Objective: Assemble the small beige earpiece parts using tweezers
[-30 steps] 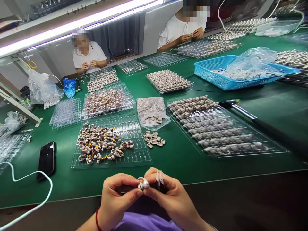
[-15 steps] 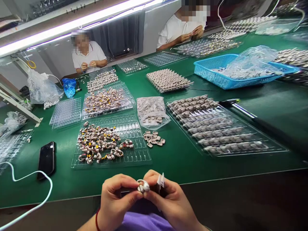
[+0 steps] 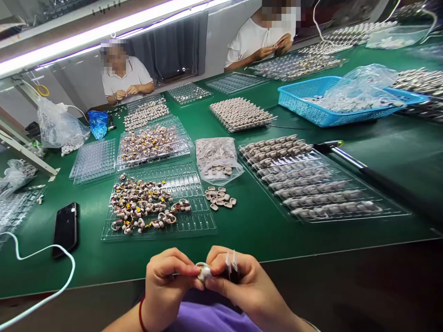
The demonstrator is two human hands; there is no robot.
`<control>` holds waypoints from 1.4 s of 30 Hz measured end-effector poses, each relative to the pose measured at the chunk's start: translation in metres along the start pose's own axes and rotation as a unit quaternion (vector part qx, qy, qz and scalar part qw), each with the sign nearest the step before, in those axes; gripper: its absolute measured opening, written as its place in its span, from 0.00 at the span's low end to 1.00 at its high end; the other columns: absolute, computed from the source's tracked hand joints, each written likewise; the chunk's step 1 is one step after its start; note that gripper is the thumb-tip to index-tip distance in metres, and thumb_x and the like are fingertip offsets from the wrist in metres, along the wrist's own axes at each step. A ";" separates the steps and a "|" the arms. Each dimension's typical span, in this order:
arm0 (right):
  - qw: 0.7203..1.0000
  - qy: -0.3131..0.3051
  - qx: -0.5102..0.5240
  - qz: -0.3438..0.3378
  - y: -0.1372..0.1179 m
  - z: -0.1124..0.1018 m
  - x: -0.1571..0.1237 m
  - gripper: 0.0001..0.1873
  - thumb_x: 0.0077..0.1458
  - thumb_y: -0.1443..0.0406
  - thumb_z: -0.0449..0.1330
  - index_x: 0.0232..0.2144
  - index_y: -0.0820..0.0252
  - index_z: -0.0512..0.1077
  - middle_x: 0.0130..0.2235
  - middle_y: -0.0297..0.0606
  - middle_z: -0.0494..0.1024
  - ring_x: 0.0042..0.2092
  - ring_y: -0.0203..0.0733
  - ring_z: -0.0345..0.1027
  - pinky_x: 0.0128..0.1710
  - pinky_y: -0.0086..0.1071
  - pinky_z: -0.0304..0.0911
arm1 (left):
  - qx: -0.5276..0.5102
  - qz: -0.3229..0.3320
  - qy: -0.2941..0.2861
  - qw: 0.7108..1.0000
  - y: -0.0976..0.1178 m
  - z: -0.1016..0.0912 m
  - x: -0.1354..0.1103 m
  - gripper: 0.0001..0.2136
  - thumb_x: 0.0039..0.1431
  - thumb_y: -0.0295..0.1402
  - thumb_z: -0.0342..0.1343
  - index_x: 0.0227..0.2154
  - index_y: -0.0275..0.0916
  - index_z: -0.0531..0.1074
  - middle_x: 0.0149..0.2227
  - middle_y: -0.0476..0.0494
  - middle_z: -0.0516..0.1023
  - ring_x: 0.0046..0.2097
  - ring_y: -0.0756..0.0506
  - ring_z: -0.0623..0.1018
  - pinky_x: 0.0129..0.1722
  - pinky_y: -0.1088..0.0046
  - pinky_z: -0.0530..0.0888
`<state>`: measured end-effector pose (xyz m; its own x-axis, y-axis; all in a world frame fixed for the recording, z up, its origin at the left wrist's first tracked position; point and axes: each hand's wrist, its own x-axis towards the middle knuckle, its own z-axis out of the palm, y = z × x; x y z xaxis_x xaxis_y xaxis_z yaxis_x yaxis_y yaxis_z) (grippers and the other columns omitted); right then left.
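A small off-white ear-hook earphone piece [image 3: 204, 272] is held between both hands, above my lap at the table's near edge. My left hand [image 3: 168, 279] pinches its left side between thumb and forefinger. On the other side, my right hand [image 3: 244, 283] grips it the same way. Two pale, thin tips [image 3: 231, 263] of a dark-bodied tool, which resembles tweezers, stick up between my right fingers. Fingertips cover part of the earphone piece. Beyond my hands, a clear tray [image 3: 204, 223] bears a heap of similar pieces with wires [image 3: 138, 203].
Loose beige covers [image 3: 219, 198] lie by a plastic bag of covers [image 3: 216, 159]. A filled tray [image 3: 311, 184] is at right, a phone [image 3: 65, 228] and white cable [image 3: 71, 272] at left. A blue basket [image 3: 311, 108] stands farther back. Two people [image 3: 129, 76] work across the table.
The earphone piece has turned between my fingers, so its hook and rounded end show differently. Both hands stay nearly in place, and the view has shifted very slightly.
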<state>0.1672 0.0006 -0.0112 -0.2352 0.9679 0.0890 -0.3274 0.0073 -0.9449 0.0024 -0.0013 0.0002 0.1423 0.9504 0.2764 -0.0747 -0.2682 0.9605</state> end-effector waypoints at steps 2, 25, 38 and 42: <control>1.000 0.008 0.016 0.007 0.001 0.001 0.000 0.11 0.49 0.63 0.70 0.20 0.60 0.75 0.24 0.34 0.71 0.26 0.35 0.65 0.26 0.28 0.61 | 0.014 0.010 -0.011 1.000 0.000 0.000 0.001 0.05 0.53 0.25 0.65 0.28 0.41 0.81 0.24 0.48 0.79 0.24 0.52 0.77 0.25 0.79 0.74; 0.971 -0.090 -0.192 -0.110 -0.014 -0.009 0.005 0.13 0.62 0.64 0.56 0.29 0.60 0.76 0.30 0.40 0.74 0.33 0.39 0.69 0.33 0.28 0.64 | -0.135 -0.077 -0.068 0.985 -0.024 0.001 -0.002 0.14 0.52 0.38 0.66 0.43 0.46 0.80 0.47 0.41 0.80 0.48 0.42 0.78 0.46 0.70 0.75; 0.883 0.008 -0.453 -0.119 -0.039 -0.057 0.036 0.12 0.57 0.69 0.53 0.36 0.59 0.77 0.33 0.41 0.78 0.35 0.41 0.73 0.36 0.30 0.68 | -0.065 -0.176 0.029 0.982 -0.025 -0.007 0.016 0.13 0.53 0.37 0.65 0.42 0.44 0.81 0.44 0.40 0.83 0.40 0.40 0.83 0.34 0.72 0.81; 0.756 0.225 -0.614 0.030 -0.080 -0.147 0.088 0.11 0.60 0.67 0.54 0.34 0.64 0.76 0.35 0.48 0.79 0.39 0.49 0.73 0.39 0.38 0.67 | -0.021 -0.160 0.111 0.981 -0.027 -0.033 0.014 0.13 0.54 0.38 0.64 0.43 0.44 0.79 0.46 0.42 0.83 0.40 0.42 0.83 0.34 0.73 0.81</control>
<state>0.3069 0.1226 0.0259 0.2098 0.9611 0.1797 0.8326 -0.0792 -0.5482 -0.0261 0.0244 -0.0225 -0.0524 0.9969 -0.0580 -0.1028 0.0524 0.9933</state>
